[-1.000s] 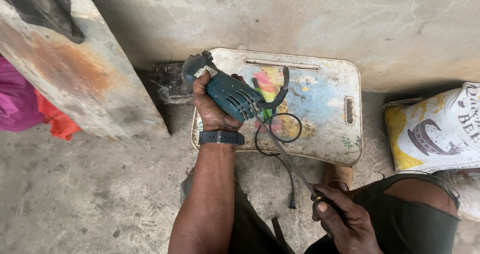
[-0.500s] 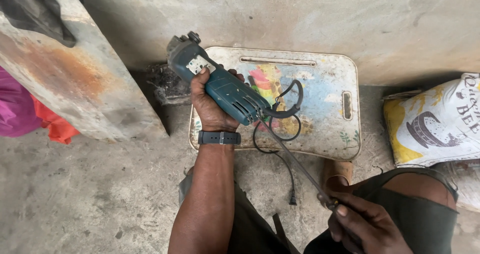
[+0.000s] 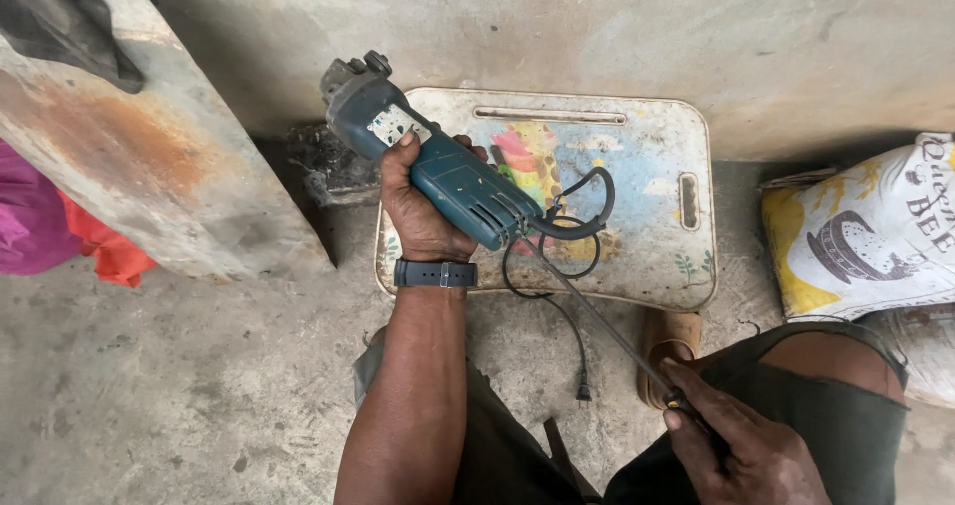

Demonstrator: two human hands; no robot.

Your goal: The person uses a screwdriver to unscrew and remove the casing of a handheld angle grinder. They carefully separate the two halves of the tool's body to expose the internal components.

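Note:
My left hand [image 3: 423, 206] grips a blue-green angle grinder [image 3: 438, 167] around its body, head pointing up and left, held above a worn plastic stool [image 3: 647, 216] with a faded picture. The grinder's black cord [image 3: 562, 276] loops under it and ends in a plug [image 3: 584, 394] lying on the floor. My right hand [image 3: 741, 440], at lower right over my knee, is closed on the handle of a long thin screwdriver [image 3: 607, 326] whose tip points up toward the grinder's rear end.
A rusty grey concrete slab [image 3: 149, 157] leans at the left, with pink and orange cloth [image 3: 60, 236] behind it. A printed yellow and white sack [image 3: 875, 231] lies at the right. A concrete wall [image 3: 597, 27] runs behind the stool. My sandal [image 3: 668, 341] rests on the floor.
My left hand has lifted and tilted the grinder further up and left. My right hand with the screwdriver has dropped lower and to the right.

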